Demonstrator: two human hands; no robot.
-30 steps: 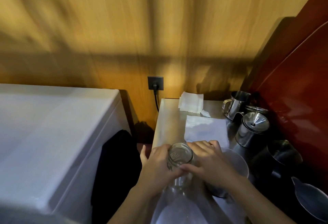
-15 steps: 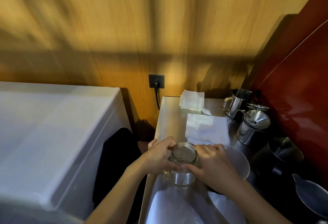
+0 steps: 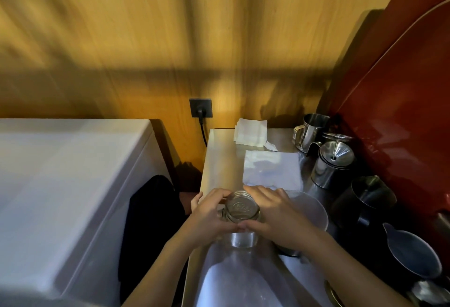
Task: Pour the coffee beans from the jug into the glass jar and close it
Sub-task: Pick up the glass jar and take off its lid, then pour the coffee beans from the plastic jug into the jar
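Centrally, item 1: glass jar [image 3: 241, 219], clear, upright on the steel counter [image 3: 220, 160] near its front-left part. The threaded mouth faces up and shows no lid; no coffee beans can be made out inside.

Item 2: left hand [image 3: 209, 216], wrapped around the jar's left side, fingers curled over the far rim, thumb pressed on the near side. It grips the jar.

Item 3: right hand [image 3: 272, 214], cupped against the jar's right side, fingers lying across the far rim, thumb meeting the left thumb on the near face. It also grips the jar, so the jar sits enclosed between the 2 hands.

Item 4: pale round bowl [image 3: 314, 211], just right of the jar, partly hidden beneath the right hand and wrist.

Item 5: white paper sheet [image 3: 272, 170], flat on the counter just behind the hands; a smaller folded white stack [image 3: 250, 132] lies further back by the wall.

Item 6: metal vessels along the right edge: a steel pitcher [image 3: 310, 131] at the back, a steel can with funnel [image 3: 330, 168], a dark jug [image 3: 362, 199], and a grey spouted jug [image 3: 414, 255] nearest. All stand well apart from the jar.

Item 7: wall socket [image 3: 201, 107] with a black plug, on the wooden wall behind.
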